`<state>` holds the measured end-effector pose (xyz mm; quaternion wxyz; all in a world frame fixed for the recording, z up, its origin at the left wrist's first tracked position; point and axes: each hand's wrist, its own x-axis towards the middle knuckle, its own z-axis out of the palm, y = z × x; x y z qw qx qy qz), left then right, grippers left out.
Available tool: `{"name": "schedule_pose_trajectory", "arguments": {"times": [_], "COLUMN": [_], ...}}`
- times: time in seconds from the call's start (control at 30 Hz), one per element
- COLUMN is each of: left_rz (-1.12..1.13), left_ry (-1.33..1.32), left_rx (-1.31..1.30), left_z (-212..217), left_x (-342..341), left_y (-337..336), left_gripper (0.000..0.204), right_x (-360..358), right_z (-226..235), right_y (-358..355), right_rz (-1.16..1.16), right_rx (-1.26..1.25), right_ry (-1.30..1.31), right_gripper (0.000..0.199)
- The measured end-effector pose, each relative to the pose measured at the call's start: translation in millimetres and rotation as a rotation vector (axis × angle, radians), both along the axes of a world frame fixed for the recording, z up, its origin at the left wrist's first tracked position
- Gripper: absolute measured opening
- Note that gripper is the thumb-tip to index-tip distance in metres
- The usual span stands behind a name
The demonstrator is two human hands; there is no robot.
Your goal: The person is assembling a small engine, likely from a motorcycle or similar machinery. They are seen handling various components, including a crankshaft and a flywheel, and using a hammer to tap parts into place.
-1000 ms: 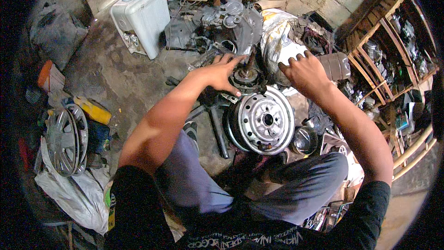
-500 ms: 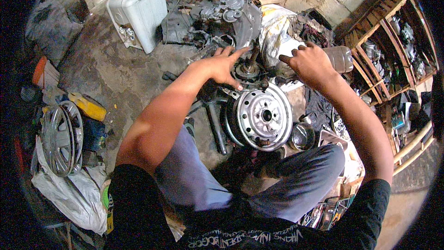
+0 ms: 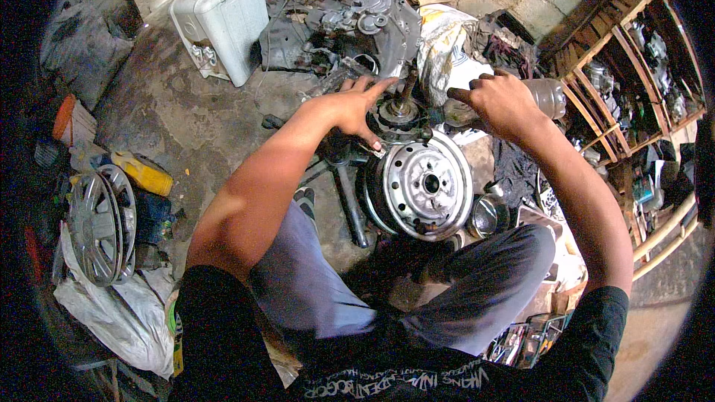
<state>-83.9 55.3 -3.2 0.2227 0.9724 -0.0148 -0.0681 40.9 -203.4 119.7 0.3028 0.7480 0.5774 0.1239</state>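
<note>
My right hand (image 3: 497,104) is wrapped round a clear plastic bottle (image 3: 550,98), which lies on its side in the air. Its base sticks out to the right, and its front end points left toward a round metal part with an upright shaft (image 3: 403,106). My left hand (image 3: 354,110) spreads its fingers over the left side of that part; whether it touches the part I cannot tell. Closer to me, a silvery steel wheel rim (image 3: 430,184) leans up, its holed face showing. A dark metal bar (image 3: 347,201) lies left of the rim.
Behind the hands sits a greasy gearbox-like casting (image 3: 372,18), with a white sack (image 3: 450,48) beside it. A pale jerrycan (image 3: 223,22) stands far left. Wheel covers (image 3: 97,227) lean at the left. At the right are a wooden rack (image 3: 633,67) and a round black bowl (image 3: 488,216).
Both hands stay almost in place. My right hand and the bottle have shifted slightly left, and my left thumb sits a little lower and farther left.
</note>
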Motion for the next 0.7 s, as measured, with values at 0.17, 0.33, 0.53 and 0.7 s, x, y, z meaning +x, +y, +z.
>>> {"name": "schedule_pose_trajectory", "arguments": {"times": [0.17, 0.33, 0.53, 0.7], "left_rz": [-0.006, -0.011, 0.052, 0.016], "left_ry": [0.015, 0.041, 0.003, -0.081], "left_rx": [0.001, -0.010, -0.025, -0.082], "left_z": [-4, -1, -5, -4], "left_x": [-1, -4, -9, 0], "left_y": [6, 7, 13, 14], "left_gripper": [0.149, 0.149, 0.146, 0.138], "right_x": [-8, -1, 3, 22], "right_z": [3, -3, -7, -37], "right_y": [1, -9, -21, -49], "right_rz": [-0.035, -0.048, -0.303, -0.429], "right_rx": [0.006, 0.117, 0.155, 0.177], "right_ry": [0.040, 0.076, 0.238, 0.336], "right_gripper": [0.054, 0.055, 0.053, 0.066]}}
